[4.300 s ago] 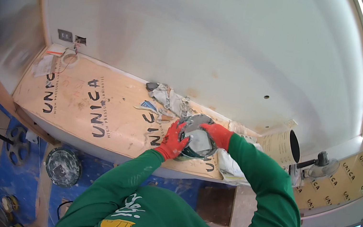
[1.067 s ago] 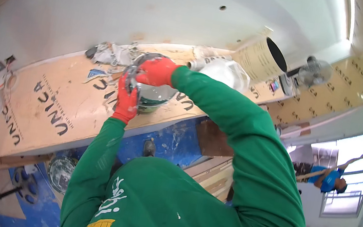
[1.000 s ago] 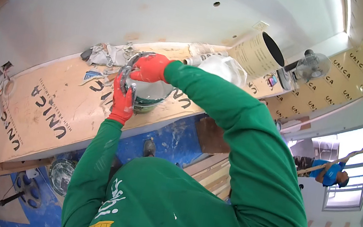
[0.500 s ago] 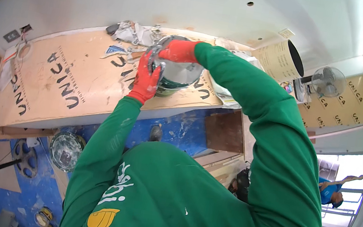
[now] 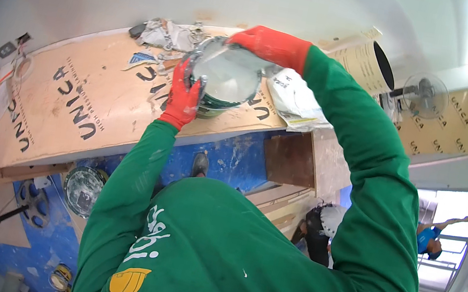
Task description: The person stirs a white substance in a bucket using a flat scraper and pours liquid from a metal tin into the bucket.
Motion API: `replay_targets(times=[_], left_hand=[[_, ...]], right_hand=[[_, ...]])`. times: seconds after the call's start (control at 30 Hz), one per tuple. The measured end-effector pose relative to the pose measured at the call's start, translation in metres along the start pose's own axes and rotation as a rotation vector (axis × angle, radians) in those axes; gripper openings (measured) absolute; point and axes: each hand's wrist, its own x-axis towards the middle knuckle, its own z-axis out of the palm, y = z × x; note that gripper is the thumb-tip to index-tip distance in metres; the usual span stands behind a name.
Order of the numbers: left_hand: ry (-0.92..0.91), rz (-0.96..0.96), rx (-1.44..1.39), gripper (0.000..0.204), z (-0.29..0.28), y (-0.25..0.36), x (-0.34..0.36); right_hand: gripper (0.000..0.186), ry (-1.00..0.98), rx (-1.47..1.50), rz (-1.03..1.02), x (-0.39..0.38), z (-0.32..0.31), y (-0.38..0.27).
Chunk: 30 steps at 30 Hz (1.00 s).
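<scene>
A round bucket (image 5: 224, 102) with grey-white, smeared insides stands on the covered bench. My left hand (image 5: 182, 98), in a smeared red glove, is closed on the bucket's left side, thumb and fingers at the rim. My right hand (image 5: 273, 46), also red-gloved, reaches over the far rim with its fingers curled down there. A blurred greyish patch shows beneath its palm; whether that is a tool in its grip I cannot make out. To the right of the bucket lies a white printed bag (image 5: 295, 99).
Crumpled paper (image 5: 166, 34) lies behind the bucket on the bench sheeting (image 5: 74, 93). A cylinder (image 5: 361, 65) and a fan (image 5: 426, 95) stand right. A smeared round bucket (image 5: 83, 189) is on the blue floor. Another person (image 5: 431, 242) in blue shows by the window; someone crouches lower right.
My right hand has moved right, away from my left hand, to the bucket's far rim, uncovering more of the opening. My left hand keeps to the bucket's left side.
</scene>
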Motion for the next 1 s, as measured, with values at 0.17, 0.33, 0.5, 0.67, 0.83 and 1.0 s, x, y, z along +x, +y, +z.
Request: replay_targets(times=[0.17, 0.33, 0.5, 0.67, 0.83, 1.0], left_hand=[[-0.076, -0.055, -0.096, 0.063, -0.002, 0.006, 0.003], [-0.068, 0.160, -0.007, 0.060, -0.004, -0.005, -0.002], [-0.119, 0.180, 0.221, 0.055, -0.008, 0.015, 0.004], [-0.131, 0.203, 0.359, 0.056, -0.008, 0.017, 0.006], [-0.059, -0.094, -0.251, 0.063, 0.001, 0.010, -0.001], [-0.082, 0.127, 0.007, 0.065, -0.004, -0.010, -0.009]], right_hand=[[0.053, 0.192, -0.386, 0.024, 0.018, 0.044, -0.006], [0.060, 0.029, -0.427, -0.023, 0.033, 0.066, 0.004], [0.049, -0.078, -0.487, -0.132, 0.019, 0.071, 0.010], [0.047, -0.217, -0.508, -0.138, 0.008, 0.064, 0.009], [0.047, -0.196, -0.436, -0.030, 0.002, 0.040, -0.001], [0.046, 0.017, -0.390, -0.121, -0.009, 0.001, -0.016]])
